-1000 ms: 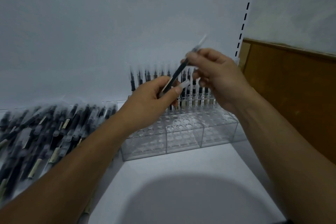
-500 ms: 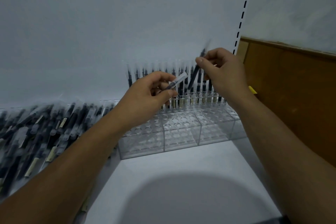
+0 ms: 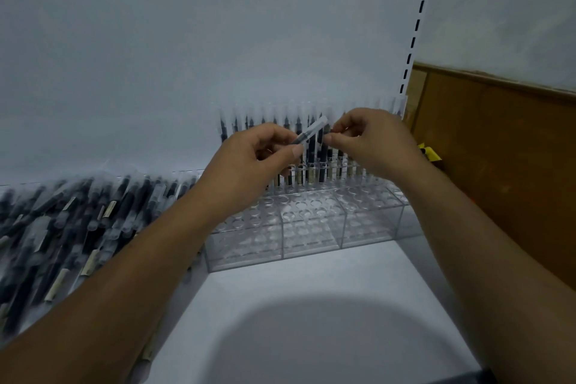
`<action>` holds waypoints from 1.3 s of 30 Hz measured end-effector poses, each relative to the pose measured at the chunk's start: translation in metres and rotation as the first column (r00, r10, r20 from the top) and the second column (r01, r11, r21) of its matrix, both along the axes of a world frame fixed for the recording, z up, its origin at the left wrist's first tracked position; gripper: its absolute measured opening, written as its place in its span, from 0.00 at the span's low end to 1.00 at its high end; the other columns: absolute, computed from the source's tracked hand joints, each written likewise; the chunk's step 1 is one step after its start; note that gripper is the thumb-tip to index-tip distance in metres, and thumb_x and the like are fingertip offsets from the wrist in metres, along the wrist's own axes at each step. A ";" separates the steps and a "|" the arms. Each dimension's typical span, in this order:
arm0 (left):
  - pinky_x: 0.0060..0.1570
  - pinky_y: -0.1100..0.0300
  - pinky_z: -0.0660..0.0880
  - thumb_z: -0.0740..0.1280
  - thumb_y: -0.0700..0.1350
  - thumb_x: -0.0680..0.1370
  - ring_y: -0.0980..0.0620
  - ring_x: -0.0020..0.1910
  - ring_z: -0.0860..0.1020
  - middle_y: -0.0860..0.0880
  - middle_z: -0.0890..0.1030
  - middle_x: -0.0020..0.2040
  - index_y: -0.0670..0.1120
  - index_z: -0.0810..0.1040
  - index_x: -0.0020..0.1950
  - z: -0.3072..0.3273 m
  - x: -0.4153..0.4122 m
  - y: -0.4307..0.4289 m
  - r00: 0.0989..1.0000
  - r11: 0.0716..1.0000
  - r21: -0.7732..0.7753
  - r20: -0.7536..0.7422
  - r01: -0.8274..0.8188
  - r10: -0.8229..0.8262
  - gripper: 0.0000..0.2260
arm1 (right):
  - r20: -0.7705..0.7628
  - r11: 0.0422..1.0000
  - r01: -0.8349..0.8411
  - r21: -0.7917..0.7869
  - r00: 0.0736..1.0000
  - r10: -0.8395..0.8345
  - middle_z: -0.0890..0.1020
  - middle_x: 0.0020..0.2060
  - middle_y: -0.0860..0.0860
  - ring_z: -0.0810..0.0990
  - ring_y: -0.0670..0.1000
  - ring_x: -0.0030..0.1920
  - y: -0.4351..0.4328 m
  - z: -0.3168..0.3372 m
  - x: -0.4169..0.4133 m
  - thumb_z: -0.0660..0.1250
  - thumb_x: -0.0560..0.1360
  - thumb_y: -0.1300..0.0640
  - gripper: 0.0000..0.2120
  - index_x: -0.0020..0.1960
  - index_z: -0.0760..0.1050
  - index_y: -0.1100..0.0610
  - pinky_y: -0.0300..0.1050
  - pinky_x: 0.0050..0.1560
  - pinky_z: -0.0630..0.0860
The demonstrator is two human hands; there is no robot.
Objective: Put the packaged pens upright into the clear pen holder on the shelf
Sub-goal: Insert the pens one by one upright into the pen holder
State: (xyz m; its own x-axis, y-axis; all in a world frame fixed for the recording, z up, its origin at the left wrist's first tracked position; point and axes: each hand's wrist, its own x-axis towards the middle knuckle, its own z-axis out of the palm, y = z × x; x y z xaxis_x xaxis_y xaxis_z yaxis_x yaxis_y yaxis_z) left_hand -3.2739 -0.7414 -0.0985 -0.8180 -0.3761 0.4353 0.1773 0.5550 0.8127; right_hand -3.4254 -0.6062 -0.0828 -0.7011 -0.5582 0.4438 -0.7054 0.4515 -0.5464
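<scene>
A clear, glossy plastic pen holder is seen on a smooth, matt white shelf. The loose pens are wrapped in what appears, through blur, to be shiny transparent film. A brown wood-like panel is shown matt.

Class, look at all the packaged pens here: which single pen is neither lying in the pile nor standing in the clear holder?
The packaged pen pinched in the left hand, tilted in mid-air. The rest lie heaped in the pile or stand upright in the holder.
</scene>
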 end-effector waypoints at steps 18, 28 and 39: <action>0.63 0.57 0.69 0.64 0.59 0.77 0.60 0.63 0.73 0.61 0.75 0.64 0.60 0.73 0.65 -0.005 0.001 0.003 0.963 0.913 -0.407 0.237 -0.025 0.132 0.17 | 0.381 0.664 -0.057 -0.746 0.781 0.494 0.84 0.42 0.48 0.79 0.43 0.35 0.017 0.023 0.007 0.69 0.77 0.53 0.05 0.44 0.77 0.54 0.35 0.33 0.74; 0.66 0.53 0.68 0.58 0.61 0.79 0.59 0.66 0.69 0.60 0.73 0.68 0.58 0.75 0.65 -0.005 -0.001 0.005 0.922 0.830 -0.556 0.348 0.056 0.171 0.17 | 0.069 0.812 -0.003 -0.583 0.996 0.053 0.83 0.41 0.51 0.83 0.47 0.37 0.010 0.007 -0.015 0.69 0.77 0.53 0.06 0.47 0.76 0.55 0.42 0.38 0.79; 0.64 0.52 0.70 0.59 0.61 0.79 0.59 0.64 0.71 0.61 0.75 0.65 0.59 0.77 0.62 -0.006 -0.004 0.003 0.928 0.816 -0.575 0.331 0.056 0.170 0.15 | 0.005 0.989 -0.026 -0.142 1.000 0.027 0.83 0.42 0.49 0.83 0.49 0.38 -0.005 -0.001 -0.014 0.69 0.76 0.45 0.11 0.48 0.76 0.53 0.49 0.42 0.79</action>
State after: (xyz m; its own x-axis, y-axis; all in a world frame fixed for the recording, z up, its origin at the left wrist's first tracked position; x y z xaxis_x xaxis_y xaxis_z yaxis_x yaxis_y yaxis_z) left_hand -3.2780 -0.7381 -0.1047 -0.9404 -0.2059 0.2707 -0.1041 0.9320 0.3472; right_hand -3.4389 -0.6113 -0.0836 -0.6900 -0.5081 0.5154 -0.7123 0.3501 -0.6083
